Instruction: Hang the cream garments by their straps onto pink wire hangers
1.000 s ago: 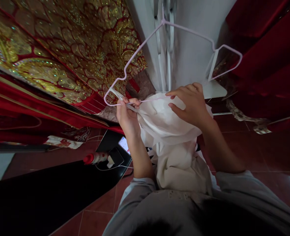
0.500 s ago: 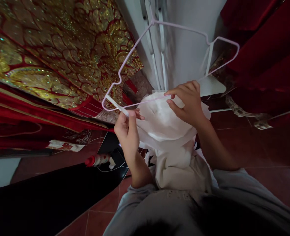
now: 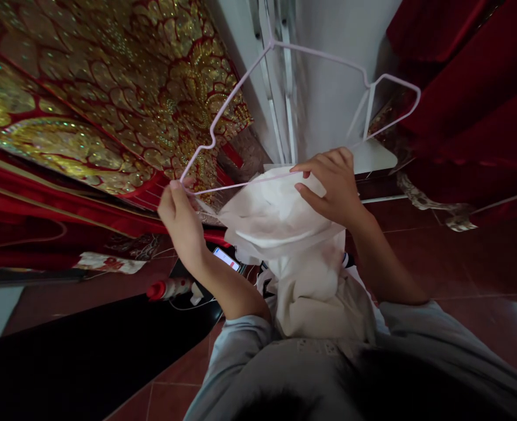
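A pale pink clothes hanger (image 3: 322,53) is held up before me, its hook end away from me. My left hand (image 3: 183,219) is closed at the hanger's left corner, pinching a white strap that runs to a white garment (image 3: 280,213). Whether those fingers also grip the hanger wire is hidden. My right hand (image 3: 332,186) pinches the hanger's lower bar near its middle, thumb a little apart. Another white strap (image 3: 369,111) loops over the hanger's right end. The garment hangs below the bar, its lower part bunched toward my lap.
Red and gold sequinned clothing (image 3: 162,88) hangs at left. Dark red cloth (image 3: 469,111) hangs at right. Beyond the hanger are a white panel and metal rails (image 3: 290,99). A lit phone (image 3: 226,258) and a red-capped bottle (image 3: 168,289) lie on a black surface (image 3: 109,345).
My left hand has moved left and up to the hanger's corner, drawing the strap and the garment's left edge outward. My right hand keeps its hold. The phone has come into view.
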{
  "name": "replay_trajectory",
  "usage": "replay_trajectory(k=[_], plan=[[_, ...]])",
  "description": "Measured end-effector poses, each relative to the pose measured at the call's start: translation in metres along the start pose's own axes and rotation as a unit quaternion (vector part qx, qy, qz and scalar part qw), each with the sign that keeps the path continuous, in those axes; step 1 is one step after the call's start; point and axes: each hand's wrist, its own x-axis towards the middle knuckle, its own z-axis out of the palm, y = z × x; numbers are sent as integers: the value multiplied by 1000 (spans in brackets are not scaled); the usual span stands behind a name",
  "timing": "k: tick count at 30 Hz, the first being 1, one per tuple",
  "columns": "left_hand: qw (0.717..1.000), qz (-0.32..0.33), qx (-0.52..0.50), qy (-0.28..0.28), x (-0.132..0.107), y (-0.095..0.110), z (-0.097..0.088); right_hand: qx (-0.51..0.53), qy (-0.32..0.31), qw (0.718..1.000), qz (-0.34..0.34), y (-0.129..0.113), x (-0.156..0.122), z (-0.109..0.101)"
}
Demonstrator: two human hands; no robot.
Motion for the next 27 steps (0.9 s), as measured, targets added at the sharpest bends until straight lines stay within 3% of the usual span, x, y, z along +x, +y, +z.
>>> replay_trajectory(k=[1,3,6,8,10,13,15,18,21,24,27], plan=[[1000,-2,0,8,-7,-3,3,2,2,1000,1,0,0,2],[997,-18,-64,-46,-24,-5,15,9,3,1000,1,-3,1,4],[979,14,-192,-73,-41,0,37,24,10,1000,-11,-10,2,3],[972,34,-220,-81,-45,4,46,40,29,998,-27,-11,1,-2],[973,52,-210,-84,-45,6,49,43,98,994,-18,-3,-1,-10],[976,60,-191,-82,-44,9,47,19,262,963,62,23,-6,-22],[978,54,-183,-79,-45,11,47,13,303,947,105,40,-6,-28],[980,59,-179,-66,-48,11,49,0,247,962,117,46,1,-35],[982,63,-171,-57,-51,9,53,-8,202,974,107,31,11,-45],[985,59,-151,-53,-51,7,54,28,199,978,57,17,19,-59],[986,56,-146,-50,-51,5,54,64,181,981,4,19,30,-71]])
